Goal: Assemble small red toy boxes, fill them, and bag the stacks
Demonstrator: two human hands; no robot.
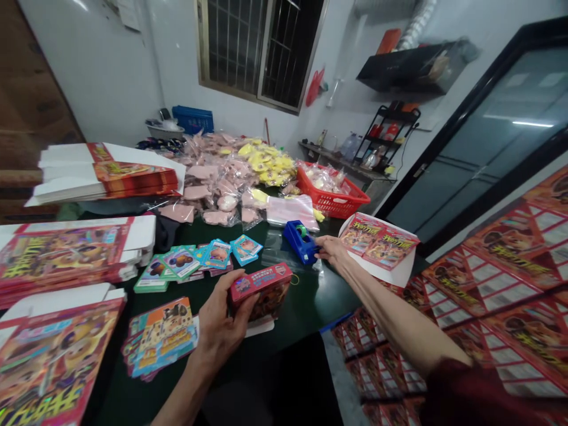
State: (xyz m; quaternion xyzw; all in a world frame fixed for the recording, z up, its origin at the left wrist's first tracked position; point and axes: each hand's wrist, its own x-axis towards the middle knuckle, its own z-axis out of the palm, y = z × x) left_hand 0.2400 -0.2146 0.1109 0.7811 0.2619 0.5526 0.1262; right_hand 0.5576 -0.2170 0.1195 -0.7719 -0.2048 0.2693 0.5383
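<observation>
My left hand [226, 313] is wrapped round a small red printed carton [261, 287], held over the dark green table with a white flap showing at its underside. At the cutter end of a blue tape dispenser [298, 239], my right hand [331, 248] pinches what appears to be the end of the clear tape; the strip between the fingers hardly shows. A greenish roll [302, 229] sits in the dispenser. Behind the left hand lie stacks of picture cards [177, 263]. Nearer me is a fanned pile of larger orange and blue cards [162, 334].
Flat red cartons [66, 248] are stacked on the left. Bagged pink pieces [217, 171] and yellow pieces [266, 163] heap at the back beside a red basket [337, 201]. Red boxes [377, 236] lie in a white tray at right. Many more cartons [488, 278] stand right of the table.
</observation>
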